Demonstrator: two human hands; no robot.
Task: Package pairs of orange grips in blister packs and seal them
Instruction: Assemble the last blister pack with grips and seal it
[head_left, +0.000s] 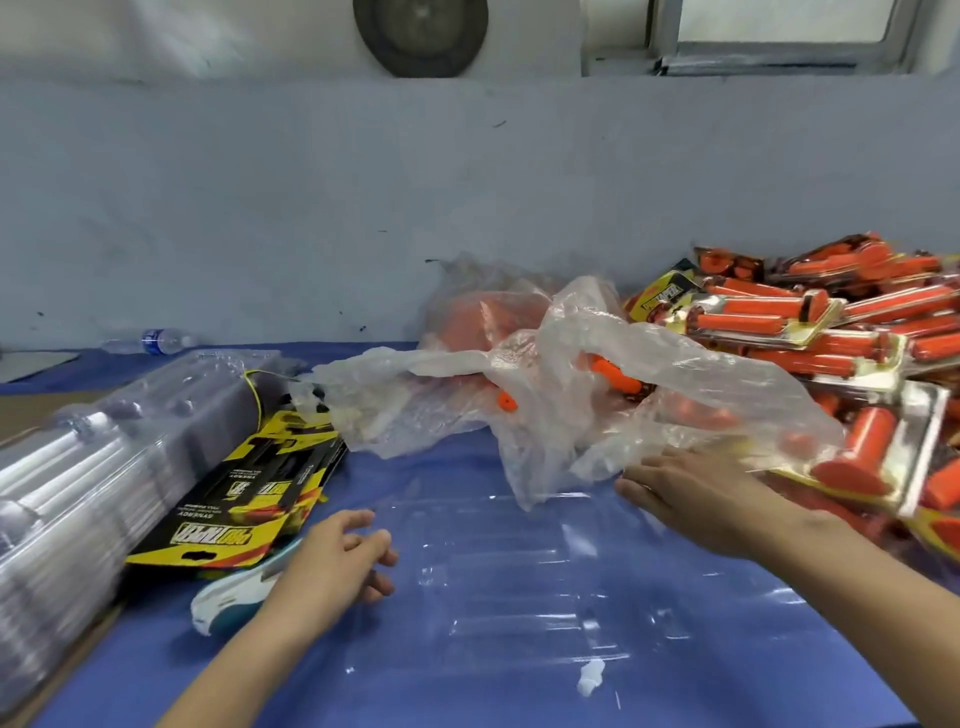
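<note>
Your left hand (337, 556) and right hand (691, 493), loose-fingered and empty, are flanking the clear blister tray (519, 587); yellow "SYNERGY" cards (249, 499) are lying to its left.

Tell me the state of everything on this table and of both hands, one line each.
Blister pack: opened flat, empty.
Plastic bag: crumpled, loose orange grips inside.
Finished packs: filled, piled at right.
Empty blisters: nested in a stack.
Printed cards: stacked loosely.
Water bottle: lying on its side.
Left hand: fingers loosely curled, holding nothing.
Right hand: fingers straight, at the bag's edge.
</note>
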